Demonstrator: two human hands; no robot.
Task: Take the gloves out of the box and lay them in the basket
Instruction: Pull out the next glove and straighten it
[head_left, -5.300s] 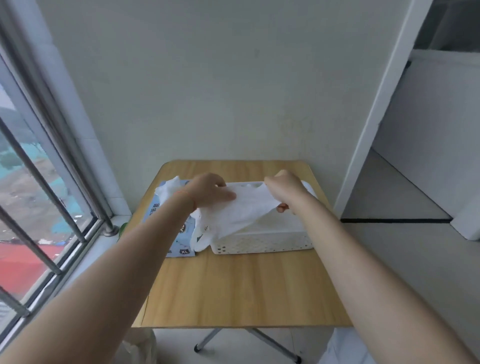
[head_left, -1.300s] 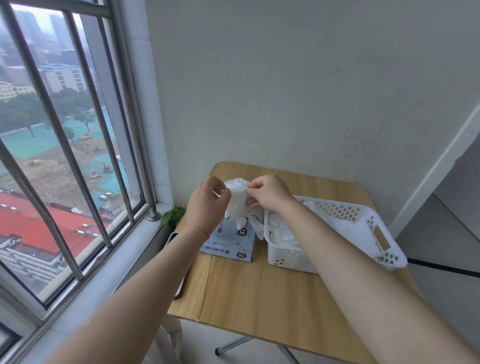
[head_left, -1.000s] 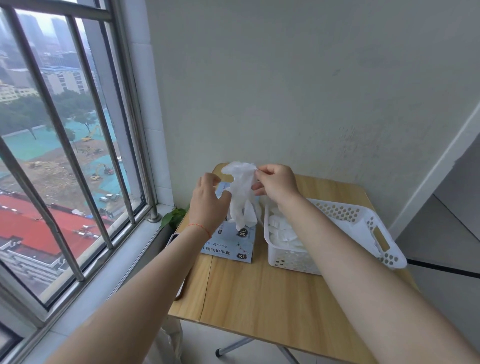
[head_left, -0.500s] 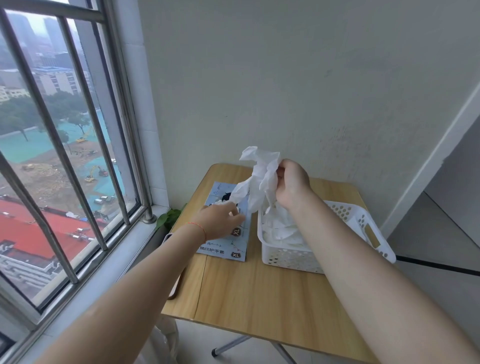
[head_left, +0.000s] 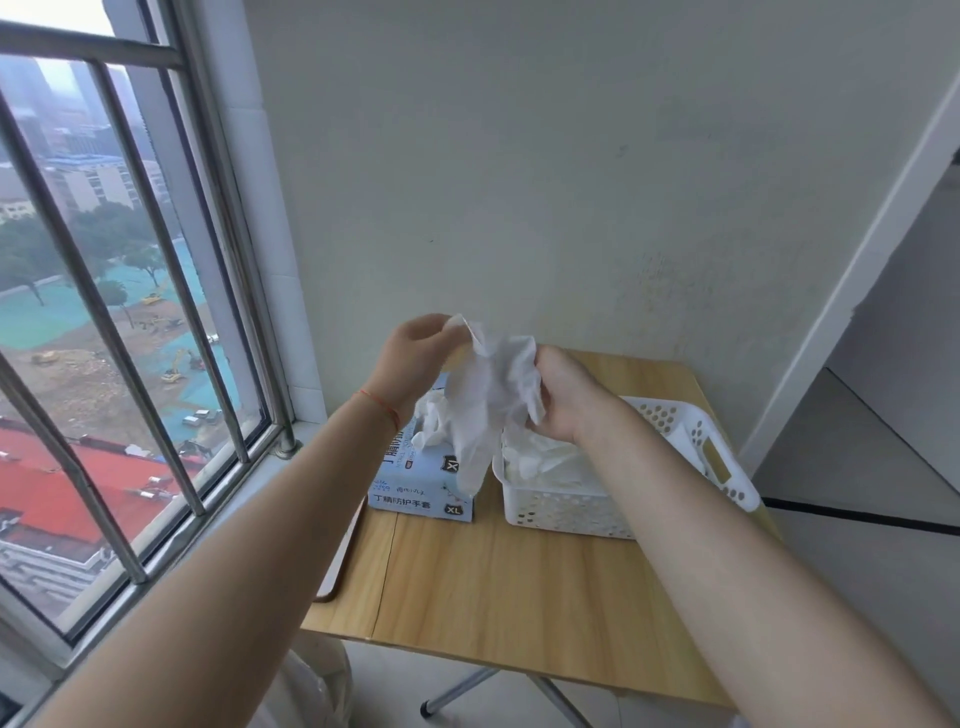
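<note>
White and floppy, the glove (head_left: 488, 400) we've got is up in the air just above the glove box (head_left: 423, 491), hanging long-ways straight down, with its loose end dangling over the gap between the box and the basket (head_left: 571, 512). We're gripping it two-handed: our left hand (head_left: 415, 358) pinches the top edge up high above the box, and our right hand (head_left: 563, 395) has its fingers curled into the bunched side, on the basket side of the box. So neither hand is free or relaxed. The basket sits right beside the box, to its right, and already has a pile of gloves (head_left: 545, 460) in it. We'd say the right hand is the closer one for the drop, so it's a short sideways carry. More gloves (head_left: 434, 426) poke out of the box top, behind the hanging one.
</note>
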